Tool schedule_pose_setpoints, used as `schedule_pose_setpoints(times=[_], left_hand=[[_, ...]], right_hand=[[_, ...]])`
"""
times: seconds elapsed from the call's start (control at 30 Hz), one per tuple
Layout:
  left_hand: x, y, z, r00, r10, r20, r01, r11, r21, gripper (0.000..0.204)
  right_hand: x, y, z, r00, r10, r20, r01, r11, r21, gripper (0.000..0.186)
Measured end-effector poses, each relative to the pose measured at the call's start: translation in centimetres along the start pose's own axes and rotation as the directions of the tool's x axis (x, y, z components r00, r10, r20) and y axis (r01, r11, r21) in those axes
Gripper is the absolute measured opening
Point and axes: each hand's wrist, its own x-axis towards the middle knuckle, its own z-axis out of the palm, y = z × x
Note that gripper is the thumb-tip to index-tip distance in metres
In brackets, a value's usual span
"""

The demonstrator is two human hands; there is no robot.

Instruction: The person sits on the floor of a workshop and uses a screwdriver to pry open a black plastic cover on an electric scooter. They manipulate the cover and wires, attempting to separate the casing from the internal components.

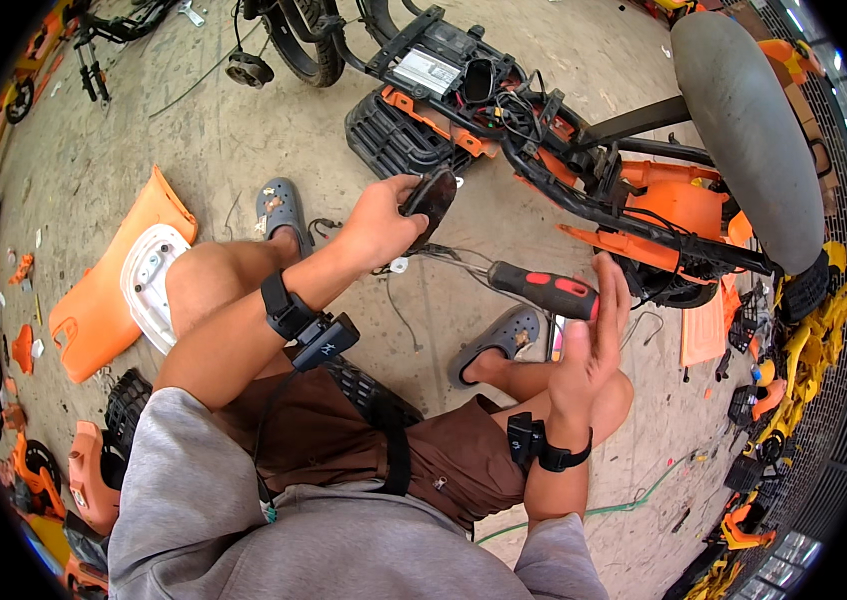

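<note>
My left hand (pixel 381 222) pinches a dark, glossy, flat part with a rounded outline (pixel 433 206) and holds it up in front of me. From the right, a screwdriver (pixel 544 290) with a black and red handle points its metal shaft toward the lower end of that part. Its tip is hard to make out there, among thin wires. My right hand (pixel 592 350) has the butt of the handle between thumb and palm, its fingers stretched upward. A small white piece (pixel 399 265) shows just below the dark part.
A partly stripped vehicle frame (pixel 534 160) with orange panels and a long grey seat (pixel 744 140) stands ahead. An orange panel (pixel 119 275) and a white plastic part (pixel 152 285) lie left of my knee. Green cord (pixel 634 503) crosses the floor. Orange and yellow parts line both sides.
</note>
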Motion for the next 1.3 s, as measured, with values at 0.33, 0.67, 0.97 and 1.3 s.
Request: schedule_pose_setpoints(times=[0.33,0.67,0.97,1.3], left_hand=[[-0.1,0.2,0.1,1.0,-0.005,0.016,0.005,1.0,-0.012,0.052],[0.2,-0.1,0.3,1.0,-0.02,0.017,0.021,0.998,-0.061,0.052],[-0.1,0.4,0.2,0.998,-0.043,0.035,0.046,0.995,-0.083,0.053],[-0.2,0.4,0.1,0.998,-0.049,0.045,0.053,0.993,-0.108,0.054]], right_hand=[[0.4,-0.7,0.2,1.0,-0.006,-0.03,0.004,0.998,-0.055,0.043],[-0.2,-0.1,0.1,0.996,0.028,-0.087,-0.025,0.999,0.043,0.038],[-0.4,0.2,0.0,0.997,0.035,-0.07,-0.031,0.998,0.063,0.042],[-0.6,0.1,0.1,0.996,0.066,-0.054,-0.063,0.997,0.054,0.044]])
